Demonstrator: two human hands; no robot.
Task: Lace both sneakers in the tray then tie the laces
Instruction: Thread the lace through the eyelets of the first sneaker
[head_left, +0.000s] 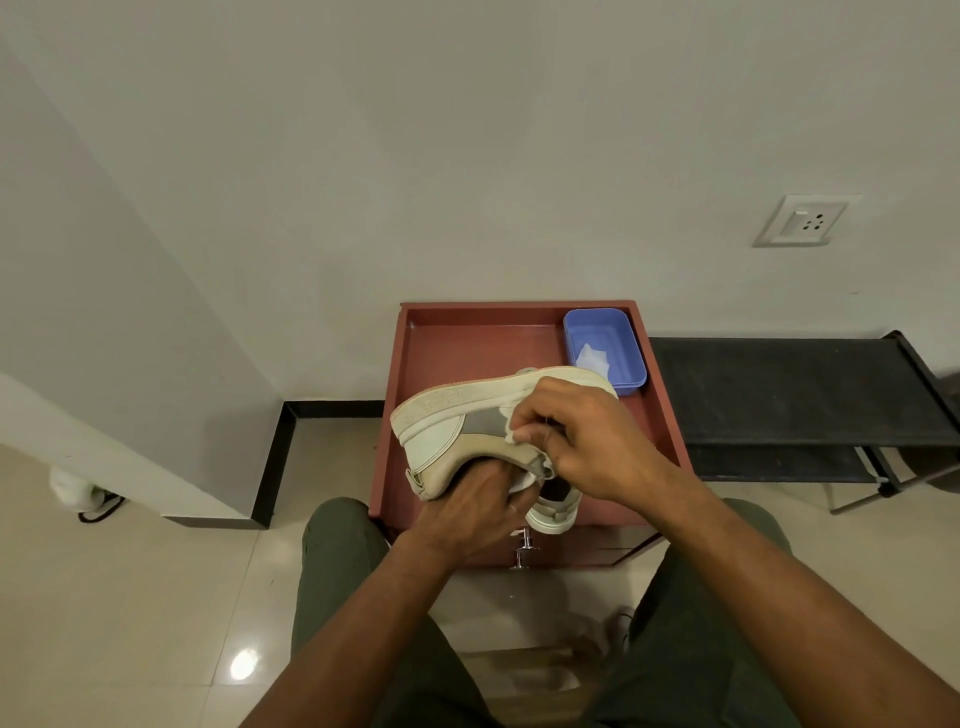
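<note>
Sneaker work now: my left hand (475, 506) grips the cream-and-tan canvas sneaker (457, 431) from beneath, tipped on its side above the reddish-brown wooden tray (467, 338). My right hand (582, 441) pinches something white at the eyelets, its fingers (524, 432) curled tight. Best to hold the shoe steady and feed slowly. The second sneaker (553, 512) lies below. The blue plastic tub (605, 348) holds something white.
</note>
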